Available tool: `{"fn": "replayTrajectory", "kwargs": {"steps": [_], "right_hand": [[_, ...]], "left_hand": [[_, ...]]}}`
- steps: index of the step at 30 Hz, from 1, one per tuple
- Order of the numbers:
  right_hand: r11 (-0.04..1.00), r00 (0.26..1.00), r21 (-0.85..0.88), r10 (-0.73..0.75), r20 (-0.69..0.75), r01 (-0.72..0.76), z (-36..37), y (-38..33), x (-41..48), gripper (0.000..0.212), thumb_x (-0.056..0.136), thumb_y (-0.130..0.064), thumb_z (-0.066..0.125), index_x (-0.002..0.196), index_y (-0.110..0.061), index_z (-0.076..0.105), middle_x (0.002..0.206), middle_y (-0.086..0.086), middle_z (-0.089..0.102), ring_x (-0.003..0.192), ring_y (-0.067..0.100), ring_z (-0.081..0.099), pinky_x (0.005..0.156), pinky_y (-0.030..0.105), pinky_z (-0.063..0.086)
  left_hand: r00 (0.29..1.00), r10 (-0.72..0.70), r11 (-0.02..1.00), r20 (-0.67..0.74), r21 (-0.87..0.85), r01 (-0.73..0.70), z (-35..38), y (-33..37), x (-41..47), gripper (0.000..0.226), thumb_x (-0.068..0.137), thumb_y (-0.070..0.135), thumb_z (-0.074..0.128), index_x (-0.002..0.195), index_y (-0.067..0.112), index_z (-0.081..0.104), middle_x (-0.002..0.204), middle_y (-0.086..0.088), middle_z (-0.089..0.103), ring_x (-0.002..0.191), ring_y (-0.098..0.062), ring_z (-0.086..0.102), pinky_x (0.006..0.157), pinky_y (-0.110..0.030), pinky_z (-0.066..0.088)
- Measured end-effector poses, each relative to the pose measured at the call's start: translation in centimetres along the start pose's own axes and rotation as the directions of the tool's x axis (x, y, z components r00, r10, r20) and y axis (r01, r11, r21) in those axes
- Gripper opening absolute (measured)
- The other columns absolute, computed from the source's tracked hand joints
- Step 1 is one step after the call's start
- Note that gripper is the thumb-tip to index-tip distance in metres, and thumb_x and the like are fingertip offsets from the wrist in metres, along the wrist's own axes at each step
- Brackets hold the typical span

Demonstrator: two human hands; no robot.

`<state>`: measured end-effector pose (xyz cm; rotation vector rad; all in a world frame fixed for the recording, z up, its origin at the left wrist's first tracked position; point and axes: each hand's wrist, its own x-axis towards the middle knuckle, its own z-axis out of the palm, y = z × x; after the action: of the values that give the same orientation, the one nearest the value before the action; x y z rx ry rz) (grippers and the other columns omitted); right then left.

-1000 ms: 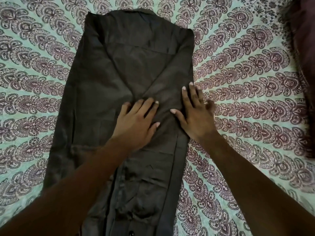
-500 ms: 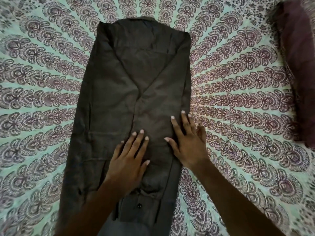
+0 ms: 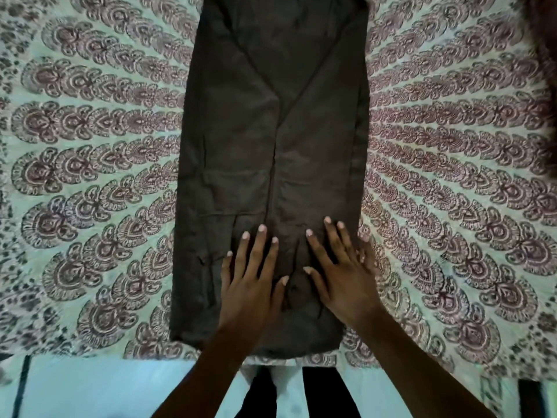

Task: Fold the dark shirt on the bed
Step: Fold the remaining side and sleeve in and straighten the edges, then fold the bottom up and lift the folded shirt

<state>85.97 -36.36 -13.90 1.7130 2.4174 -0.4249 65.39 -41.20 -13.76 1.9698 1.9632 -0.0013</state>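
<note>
The dark shirt [image 3: 271,140] lies flat on the bed as a long narrow strip, both sides folded in so they meet along a middle seam. Its top runs out of the frame. My left hand [image 3: 253,285] rests palm down on the shirt's lower part, just left of the seam, fingers spread. My right hand [image 3: 340,276] presses flat on the lower right part, its outer fingers reaching over the shirt's right edge onto the sheet. Neither hand grips any cloth.
The bedsheet [image 3: 99,176] is pale green with a maroon paisley pattern. A dark maroon cloth [image 3: 547,86] lies at the far right edge. The bed's near edge [image 3: 90,357] runs across the bottom, with light floor [image 3: 105,390] below it.
Both hands have slid down the shirt from its middle to near its bottom hem, staying flat. The view has shifted so the bed's near edge and the floor now show.
</note>
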Motion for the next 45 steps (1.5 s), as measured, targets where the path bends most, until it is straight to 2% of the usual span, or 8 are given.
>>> {"fn": "replayTrajectory", "kwargs": {"steps": [9,15,21,26,31,35,39,45], "right_hand": [[0.988,0.99,0.075,0.134,0.042,-0.137,-0.2,-1.3,1.0,0.063,0.104,-0.058,0.019,0.163,-0.038,0.013,0.174,0.005,0.0,0.16,0.03,0.004,0.12,0.065,0.015],[0.977,0.986,0.16,0.154,-0.059,-0.143,-0.9,-1.3,-3.4,0.059,0.107,-0.043,0.034,0.163,-0.037,0.017,0.173,0.003,0.007,0.159,0.027,0.014,0.122,0.058,0.019],[0.988,0.989,-0.055,-0.147,-0.009,0.146,-0.9,2.1,-8.7,0.131,0.054,0.009,0.078,0.163,-0.033,0.018,0.172,0.008,0.013,0.156,0.031,0.025,0.113,0.054,0.04],[0.888,0.902,-0.165,-0.415,0.12,0.43,-1.1,2.4,-8.3,0.102,0.07,-0.01,0.058,0.163,-0.031,0.022,0.173,0.007,0.011,0.159,0.026,0.015,0.119,0.049,0.029],[0.875,0.882,-0.122,-0.454,0.123,0.468,0.2,2.4,-6.9,0.074,0.076,-0.022,0.044,0.149,-0.03,0.049,0.168,0.01,0.028,0.152,0.03,0.033,0.108,0.049,0.032],[0.94,0.938,0.016,-0.337,-0.083,0.34,0.0,0.3,-6.7,0.044,0.073,-0.02,0.049,0.114,-0.031,0.062,0.145,0.005,0.055,0.127,0.029,0.056,0.087,0.047,0.037],[0.937,0.979,0.301,-0.139,-0.148,0.178,-1.1,-0.6,-5.5,0.057,0.063,-0.013,0.049,0.115,-0.032,0.06,0.126,-0.004,0.066,0.117,0.023,0.065,0.085,0.048,0.035],[0.592,0.931,0.803,0.248,-0.267,0.072,-6.3,-1.2,-1.5,0.034,0.086,-0.019,0.046,0.112,-0.035,0.062,0.091,-0.021,0.07,0.089,-0.007,0.064,0.074,0.017,0.051]], "left_hand": [[0.995,0.056,0.995,0.082,-0.092,-0.049,-1.7,-0.3,0.6,0.064,0.106,0.052,0.035,0.163,0.031,0.015,0.173,0.005,0.002,0.153,-0.029,0.019,0.115,-0.06,0.032],[0.963,-0.039,0.885,-0.268,-0.456,-0.091,-3.8,-4.5,-1.6,0.037,0.101,0.012,0.046,0.134,0.009,0.061,0.155,-0.012,0.043,0.136,-0.032,0.049,0.111,-0.046,0.044],[1.0,0.017,0.994,-0.018,-0.103,-0.019,-5.8,-12.7,-5.1,0.087,0.07,0.001,0.075,0.148,0.032,0.051,0.162,-0.012,0.032,0.135,-0.044,0.041,0.101,-0.066,0.047],[0.957,0.195,0.96,0.214,0.159,-0.231,-6.1,-16.1,-4.8,0.111,0.069,-0.002,0.071,0.153,0.056,0.03,0.172,-0.003,0.011,0.14,-0.046,0.033,0.098,-0.071,0.045],[0.943,0.264,0.935,0.202,0.188,-0.302,-6.6,-15.7,-3.7,0.097,0.065,0.004,0.073,0.14,0.06,0.048,0.168,-0.003,0.023,0.138,-0.044,0.036,0.099,-0.068,0.037],[0.976,0.174,0.985,0.132,-0.015,-0.174,-6.3,-14.4,-3.2,0.075,0.058,0.005,0.082,0.111,0.058,0.071,0.16,0.001,0.038,0.138,-0.039,0.036,0.101,-0.06,0.032],[0.997,0.078,0.975,0.011,-0.208,-0.074,-7.1,-12.4,-1.6,0.054,0.062,0.005,0.074,0.089,0.051,0.077,0.157,0.007,0.037,0.137,-0.035,0.033,0.103,-0.06,0.029],[0.987,-0.099,0.8,-0.127,-0.599,0.003,-10.0,-12.7,4.4,0.037,0.086,0.0,0.072,0.104,0.032,0.073,0.125,0.004,0.067,0.116,-0.024,0.065,0.093,-0.048,0.057]]}}
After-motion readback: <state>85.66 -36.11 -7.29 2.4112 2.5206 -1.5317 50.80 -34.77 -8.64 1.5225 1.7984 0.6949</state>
